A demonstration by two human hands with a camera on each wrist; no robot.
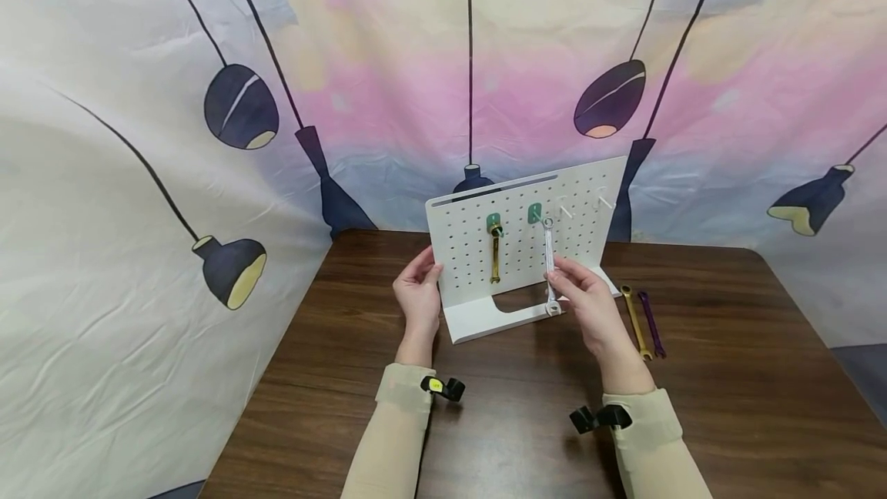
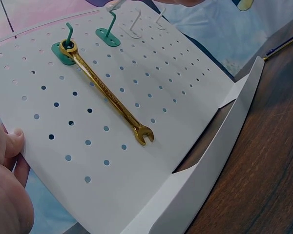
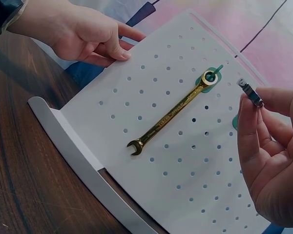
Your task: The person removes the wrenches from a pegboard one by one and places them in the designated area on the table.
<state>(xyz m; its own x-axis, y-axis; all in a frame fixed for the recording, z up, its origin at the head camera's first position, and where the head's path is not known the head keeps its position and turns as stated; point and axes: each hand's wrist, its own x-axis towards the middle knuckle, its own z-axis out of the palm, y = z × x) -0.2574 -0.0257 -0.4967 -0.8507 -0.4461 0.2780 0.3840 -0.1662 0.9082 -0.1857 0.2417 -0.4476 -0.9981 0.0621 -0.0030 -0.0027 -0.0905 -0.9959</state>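
A white pegboard stand [image 1: 464, 260] stands on the table, its left edge pinched by my left hand [image 1: 419, 299], thumb in front and fingers behind. My right hand [image 1: 589, 303] pinches a silver combination wrench [image 1: 550, 249] by its shank, ring end up and open end down. That ring end is right at the tip of the second green hook [image 1: 534, 213]. On the first green hook [image 2: 68, 34] a gold wrench [image 2: 107, 92] hangs by its ring. In the right wrist view the silver wrench [image 3: 251, 93] shows only its end between thumb and fingers.
Two whitish hooks [image 1: 564, 209] sit farther right on the board. To the right of the stand, another gold wrench [image 1: 634, 323] and a purple wrench [image 1: 651, 323] lie side by side on the brown wooden table [image 1: 728, 391]. A printed cloth [image 1: 402, 98] hangs behind.
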